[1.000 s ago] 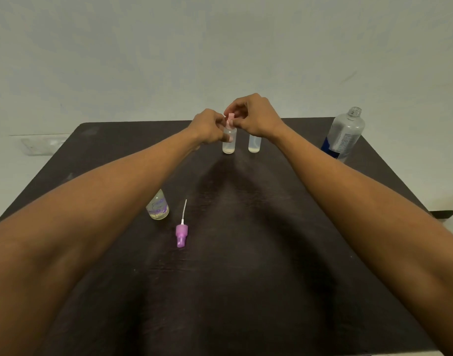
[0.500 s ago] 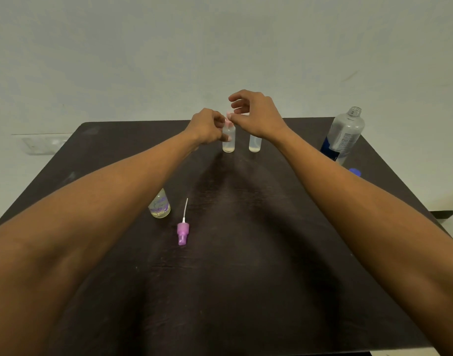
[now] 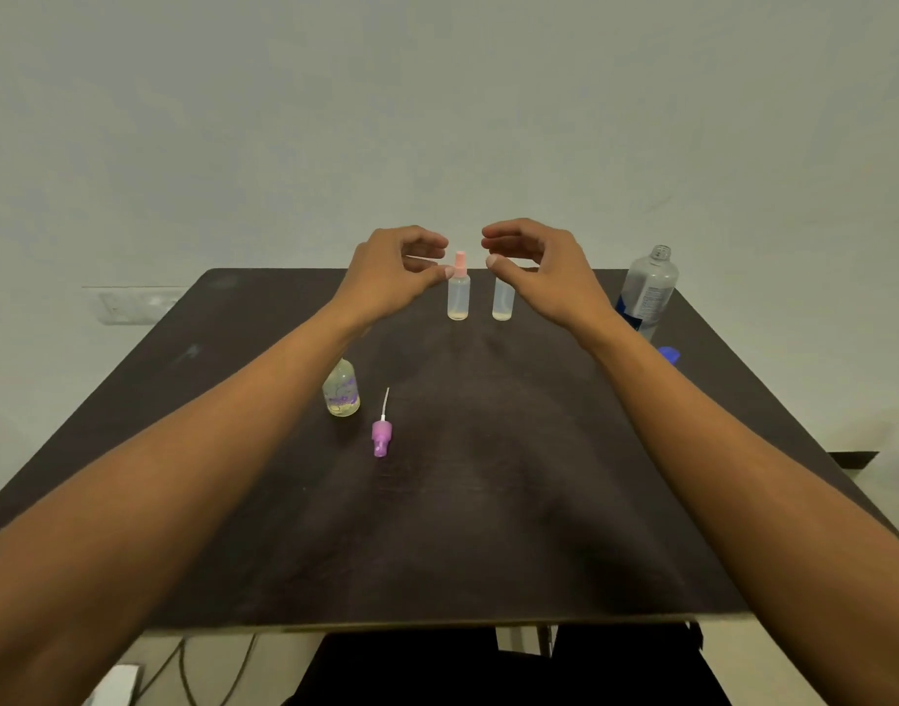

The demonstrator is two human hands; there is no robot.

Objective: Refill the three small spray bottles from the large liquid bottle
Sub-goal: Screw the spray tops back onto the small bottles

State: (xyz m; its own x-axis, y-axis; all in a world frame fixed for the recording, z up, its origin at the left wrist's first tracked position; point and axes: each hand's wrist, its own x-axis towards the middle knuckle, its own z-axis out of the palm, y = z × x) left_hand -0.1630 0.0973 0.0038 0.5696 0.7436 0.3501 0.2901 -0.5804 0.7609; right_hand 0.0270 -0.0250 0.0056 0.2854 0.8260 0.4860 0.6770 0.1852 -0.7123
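Nearest on the dark bench point(image 3: 539, 501), a purple spray head point(image 3: 381, 438) lies beside the uncapped round clear bottle with purple print point(image 3: 341, 389). Further back, the left hand point(image 3: 391, 277) and right hand point(image 3: 544, 277) should draw apart cleanly, lest they tip the pink-capped slim clear bottle point(image 3: 458, 298) between them; each grip is half open, loosely curled, holding nothing

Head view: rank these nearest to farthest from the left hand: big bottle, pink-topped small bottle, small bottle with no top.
From the left hand:
1. Pink-topped small bottle, just right of its fingertips.
2. Small bottle with no top, next one along, by the right hand's thumb.
3. Big bottle, far right of the table.
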